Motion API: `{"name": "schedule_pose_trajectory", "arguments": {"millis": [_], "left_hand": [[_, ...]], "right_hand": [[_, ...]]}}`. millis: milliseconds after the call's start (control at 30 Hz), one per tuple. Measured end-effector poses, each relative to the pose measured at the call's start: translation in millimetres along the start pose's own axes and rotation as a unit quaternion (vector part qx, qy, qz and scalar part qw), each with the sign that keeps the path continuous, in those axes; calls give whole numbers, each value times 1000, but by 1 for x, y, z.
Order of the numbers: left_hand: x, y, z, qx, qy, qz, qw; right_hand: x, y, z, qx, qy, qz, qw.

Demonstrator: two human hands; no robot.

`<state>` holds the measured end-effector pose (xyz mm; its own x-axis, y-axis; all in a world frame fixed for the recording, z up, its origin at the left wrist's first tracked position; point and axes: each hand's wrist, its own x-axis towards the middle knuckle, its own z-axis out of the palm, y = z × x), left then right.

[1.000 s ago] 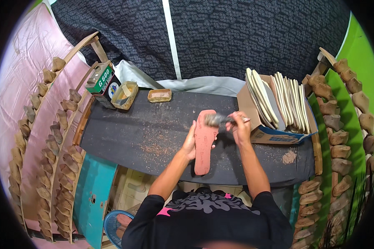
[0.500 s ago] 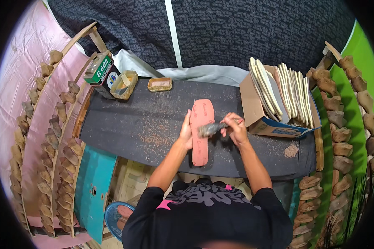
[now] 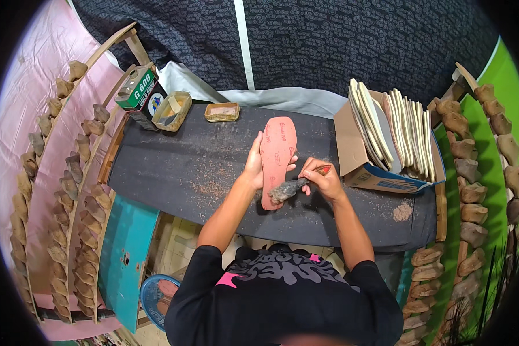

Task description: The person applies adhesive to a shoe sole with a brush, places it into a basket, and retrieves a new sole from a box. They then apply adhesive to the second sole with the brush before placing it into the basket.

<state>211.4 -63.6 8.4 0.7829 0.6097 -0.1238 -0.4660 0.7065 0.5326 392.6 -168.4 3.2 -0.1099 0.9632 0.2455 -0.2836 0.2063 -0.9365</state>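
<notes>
A reddish-pink shoe sole (image 3: 278,155) with faint markings is held over the dark table. My left hand (image 3: 254,164) is closed round it, thumb along the left edge and fingertips showing past the right edge. In my right hand (image 3: 323,179) is a brush (image 3: 289,189) with a grey, matted head and a reddish handle end. Its bristles touch the lower, near end of the sole. The fingers of my right hand pinch the handle, and part of the handle is hidden by them.
On the table (image 3: 173,161) lie brown crumbs. A cardboard box (image 3: 352,141) of upright pale soles stands at right. A green-and-black can (image 3: 141,95), a yellowish tub (image 3: 181,118) and a shallow tray (image 3: 222,118) sit at the back left. Racks of wooden lasts (image 3: 75,167) flank the table.
The brush has moved down the sole toward its near end. The sole has shifted slightly away from me, and my left fingertips now show at its right edge.
</notes>
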Motion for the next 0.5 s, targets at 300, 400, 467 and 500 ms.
{"name": "schedule_pose_trajectory", "arguments": {"millis": [300, 400, 467, 500], "left_hand": [[14, 2, 21, -14, 39, -6, 999], [18, 6, 23, 56, 22, 1, 998], [25, 6, 23, 43, 7, -8, 999], [27, 6, 23, 29, -6, -15, 999]], "right_hand": [[16, -26, -3, 54, 146, -96, 983], [5, -25, -4, -4, 33, -51, 998], [4, -29, -8, 13, 74, -61, 995], [5, -32, -13, 37, 112, -68, 991]]}}
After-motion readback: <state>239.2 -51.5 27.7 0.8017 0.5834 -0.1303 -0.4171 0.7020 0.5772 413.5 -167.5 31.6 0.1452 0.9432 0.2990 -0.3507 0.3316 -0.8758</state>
